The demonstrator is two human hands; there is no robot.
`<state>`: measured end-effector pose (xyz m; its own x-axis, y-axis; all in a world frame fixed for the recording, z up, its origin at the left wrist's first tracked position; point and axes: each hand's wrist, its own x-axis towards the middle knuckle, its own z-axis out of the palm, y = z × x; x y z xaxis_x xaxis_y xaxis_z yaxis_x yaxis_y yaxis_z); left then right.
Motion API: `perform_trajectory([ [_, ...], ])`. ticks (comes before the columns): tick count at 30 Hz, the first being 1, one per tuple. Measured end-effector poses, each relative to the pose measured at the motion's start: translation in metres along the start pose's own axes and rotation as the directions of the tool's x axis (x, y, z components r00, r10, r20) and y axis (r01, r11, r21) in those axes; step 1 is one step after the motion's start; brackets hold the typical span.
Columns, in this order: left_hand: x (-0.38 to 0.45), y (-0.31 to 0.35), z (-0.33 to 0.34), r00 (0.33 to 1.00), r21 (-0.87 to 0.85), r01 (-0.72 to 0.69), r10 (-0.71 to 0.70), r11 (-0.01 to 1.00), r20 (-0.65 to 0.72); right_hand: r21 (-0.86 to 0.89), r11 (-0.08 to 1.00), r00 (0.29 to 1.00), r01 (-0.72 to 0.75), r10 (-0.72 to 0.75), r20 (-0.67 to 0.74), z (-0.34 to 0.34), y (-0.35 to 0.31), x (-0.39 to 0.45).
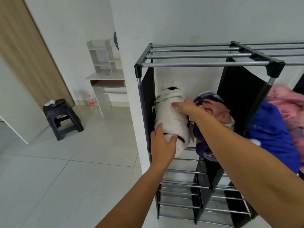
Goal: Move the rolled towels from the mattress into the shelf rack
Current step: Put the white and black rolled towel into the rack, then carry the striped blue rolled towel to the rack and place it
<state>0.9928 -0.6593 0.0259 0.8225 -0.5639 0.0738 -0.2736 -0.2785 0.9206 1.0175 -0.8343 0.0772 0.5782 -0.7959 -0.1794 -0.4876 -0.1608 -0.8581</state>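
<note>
A white rolled towel with black marks lies on the upper tier of the black metal shelf rack, in its left compartment. My left hand presses against the roll's near end. My right hand rests on its right side, fingers spread over the cloth. Beside it in the same compartment sits a purple and pink rolled towel, partly hidden by my right forearm. A blue towel and a pink one fill the compartment to the right. The mattress is out of view.
The rack stands against a white wall corner; its lower tiers are bare rods. To the left on the tiled floor are a black plastic stool, a white desk with a shelf unit, a plastic bottle and a wooden door.
</note>
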Motion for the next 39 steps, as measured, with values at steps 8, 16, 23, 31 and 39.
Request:
perform_trajectory([
  [8, 0.003, -0.006, 0.002, 0.989, 0.114, 0.026, -0.042, 0.993, 0.141, -0.485, 0.873, 0.999, 0.050, -0.036, 0.037, 0.006, 0.004, -0.011],
  [16, -0.005, 0.005, -0.010, 0.992, 0.225, 0.032, -0.059, 0.974, 0.113, -0.585, 0.773, 0.969, 0.245, -0.181, 0.167, -0.029, -0.009, -0.065],
  [23, -0.055, 0.029, 0.002, 0.979, 0.291, -0.177, 0.199, 0.940, -0.045, -0.272, 0.913, 0.930, 0.302, -0.345, -0.125, -0.082, 0.046, -0.140],
  [31, -0.141, 0.022, 0.060, 0.859, 0.231, -0.389, 0.260, 0.892, 0.441, 0.286, 0.955, 0.913, 0.077, 0.048, -0.406, -0.112, 0.191, -0.280],
  [39, -0.257, 0.030, 0.136, 0.157, 0.044, -0.673, 0.084, 0.738, 0.984, 0.521, 0.837, 0.448, -0.168, 0.535, -0.716, -0.109, 0.325, -0.503],
])
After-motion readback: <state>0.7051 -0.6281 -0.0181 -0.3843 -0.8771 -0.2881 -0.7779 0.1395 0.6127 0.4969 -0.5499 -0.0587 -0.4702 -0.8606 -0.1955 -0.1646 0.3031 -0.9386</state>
